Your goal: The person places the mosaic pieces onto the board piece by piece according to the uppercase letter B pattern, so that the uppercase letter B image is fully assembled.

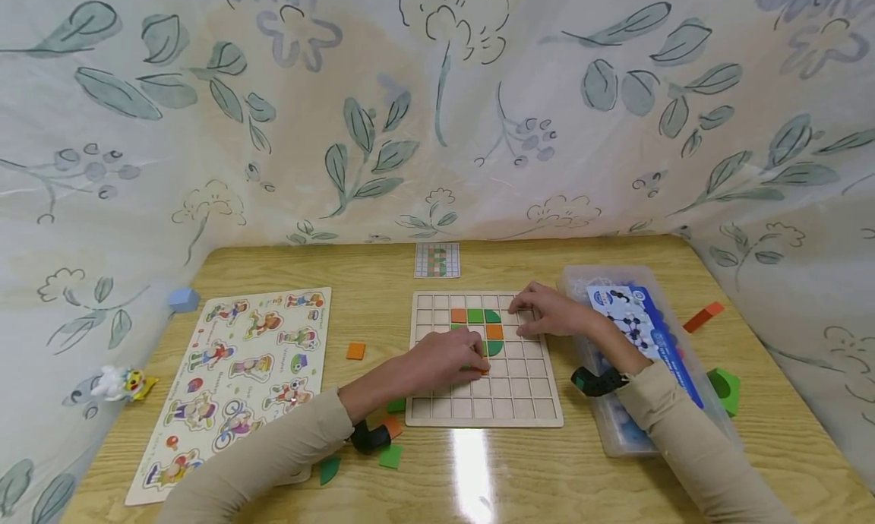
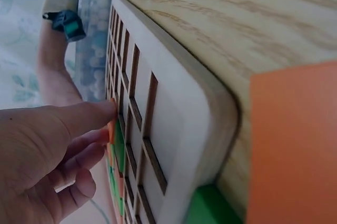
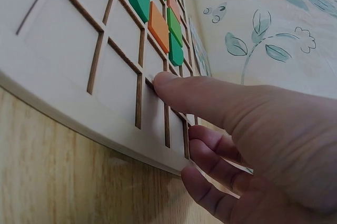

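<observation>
A pale wooden grid board (image 1: 519, 402) lies at the table's centre. Orange and green tiles (image 1: 484, 323) fill several of its upper cells. My left hand (image 1: 470, 357) rests on the board's middle and pinches an orange tile (image 1: 484, 370) against it. In the left wrist view the thumb (image 2: 89, 113) and a curled finger hold that orange tile (image 2: 111, 128) at the board (image 2: 174, 129). My right hand (image 1: 529, 310) lies on the board's upper right part. Its thumb (image 3: 200, 95) presses flat on the board (image 3: 63, 40), fingers loosely bent at the edge, just short of the green and orange tiles (image 3: 158, 24).
A pattern card (image 1: 437, 260) lies behind the board and a figure puzzle (image 1: 239, 372) to its left. A clear plastic box (image 1: 683, 387) stands on the right. Loose pieces lie around: an orange tile (image 1: 355, 350), green tiles (image 1: 390, 456), a blue block (image 1: 184, 299), a green block (image 1: 724, 387).
</observation>
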The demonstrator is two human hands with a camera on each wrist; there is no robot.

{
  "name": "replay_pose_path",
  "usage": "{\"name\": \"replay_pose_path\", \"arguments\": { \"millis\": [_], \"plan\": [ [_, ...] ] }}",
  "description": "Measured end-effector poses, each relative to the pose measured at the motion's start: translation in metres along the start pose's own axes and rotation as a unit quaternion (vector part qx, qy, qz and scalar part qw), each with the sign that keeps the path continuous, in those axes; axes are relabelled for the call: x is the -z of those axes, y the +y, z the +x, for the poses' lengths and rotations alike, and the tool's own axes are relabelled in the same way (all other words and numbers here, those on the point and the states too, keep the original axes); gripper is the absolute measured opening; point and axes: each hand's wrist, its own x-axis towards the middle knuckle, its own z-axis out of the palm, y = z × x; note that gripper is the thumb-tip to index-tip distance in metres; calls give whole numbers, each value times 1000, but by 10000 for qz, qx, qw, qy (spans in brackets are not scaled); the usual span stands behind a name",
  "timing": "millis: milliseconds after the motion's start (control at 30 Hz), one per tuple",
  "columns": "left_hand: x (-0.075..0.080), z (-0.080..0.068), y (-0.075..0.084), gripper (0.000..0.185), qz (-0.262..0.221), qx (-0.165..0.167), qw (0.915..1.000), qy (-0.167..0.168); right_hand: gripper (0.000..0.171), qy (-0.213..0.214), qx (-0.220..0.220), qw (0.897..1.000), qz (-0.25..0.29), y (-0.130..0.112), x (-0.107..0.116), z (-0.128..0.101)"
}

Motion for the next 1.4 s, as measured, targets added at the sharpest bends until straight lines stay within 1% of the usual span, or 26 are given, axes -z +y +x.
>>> {"name": "replay_pose_path", "arguments": {
  "millis": [67,133,200,267,367,500,633,667,733,900,1000,1133,1267,1400],
  "plan": [
    [1,-1,1,12,164,-50,9998,94,31,0,7,10000,-4,0,-1,0],
    [4,-3,1,14,305,-32,9994,174,31,-17,2,10000,-5,-1,-2,0],
    [9,-7,-1,14,339,83,9991,243,32,-39,-26,10000,22,-1,-2,0],
    [16,-16,-4,13,367,226,9985,326,32,-57,-64,10000,30,-2,-2,0],
    [26,-35,-14,10,336,449,9975,431,32,-43,-124,9999,10,-3,-1,0],
    [34,-71,-31,8,328,743,9949,599,33,-24,-157,9999,-42,-3,0,1],
    [32,-105,-45,10,216,1119,9907,740,33,-36,-136,9999,-68,-3,2,1],
    [31,-112,-47,11,183,1248,9894,715,33,-38,-115,9999,-74,-3,2,1],
    [30,-124,-50,13,84,1403,9876,705,33,-37,-51,10000,-65,-3,3,0],
    [28,-144,-48,13,67,1692,9834,648,33,-35,82,9999,-49,0,0,0],
    [30,-153,-46,13,45,1938,9792,602,33,-40,46,10000,-42,0,0,1],
    [34,-164,-42,14,-87,2167,9743,605,33,-30,65,10000,-39,-2,1,0],
    [33,-174,-37,15,-468,2124,9748,489,33,4,66,10000,-38,-3,2,0],
    [29,-183,-30,17,-1037,1908,9760,156,32,8,30,10000,-18,-2,0,1]
  ]
}}
